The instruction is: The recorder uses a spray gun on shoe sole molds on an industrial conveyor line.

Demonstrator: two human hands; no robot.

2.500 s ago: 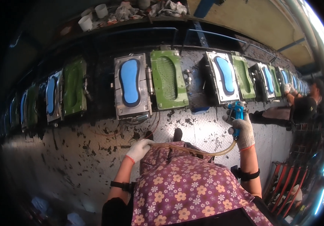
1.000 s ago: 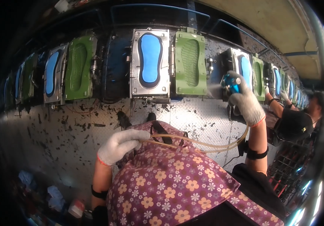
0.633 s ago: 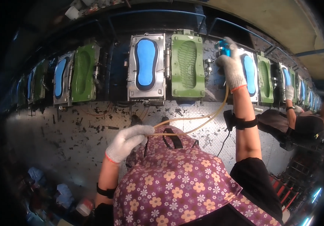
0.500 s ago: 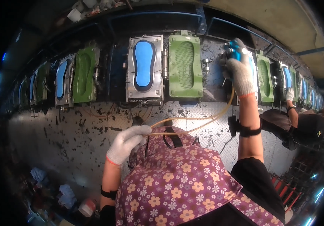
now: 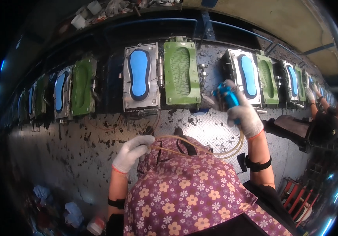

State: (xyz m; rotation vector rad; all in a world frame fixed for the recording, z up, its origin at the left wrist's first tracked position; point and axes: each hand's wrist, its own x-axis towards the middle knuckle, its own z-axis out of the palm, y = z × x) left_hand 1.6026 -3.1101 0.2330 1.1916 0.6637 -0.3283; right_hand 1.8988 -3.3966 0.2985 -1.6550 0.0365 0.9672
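Stretching right across the view is a long curved row of open shoe-sole moulds standing above a speckled, paint-flecked metal surface (image 5: 58, 153). Dead centre is the metal mould half with a blue sole-shaped insert (image 5: 139, 76), and hinged just beside it on the right, the green mould lid with a ribbed sole pattern (image 5: 181, 72). Further right stands another metal mould with a blue insert (image 5: 247, 74), near the raised tool. At the far right edge a co-worker's gloved hand (image 5: 309, 94) reaches towards the moulds there. Low in the frame, a purple flower-print cloth (image 5: 192, 196) fills the foreground.

The right hand (image 5: 244, 114), in a white glove, is clenched around a blue spray gun (image 5: 226, 96), held up between the green lid and the right-hand mould, its nozzle pointing left towards the green lid. A thin yellowish hose (image 5: 232, 147) loops down from the gun and runs leftwards. The left hand (image 5: 131, 151), also white-gloved, is curled with its fingers closed around that hose, just above the flowered cloth and well below the moulds.
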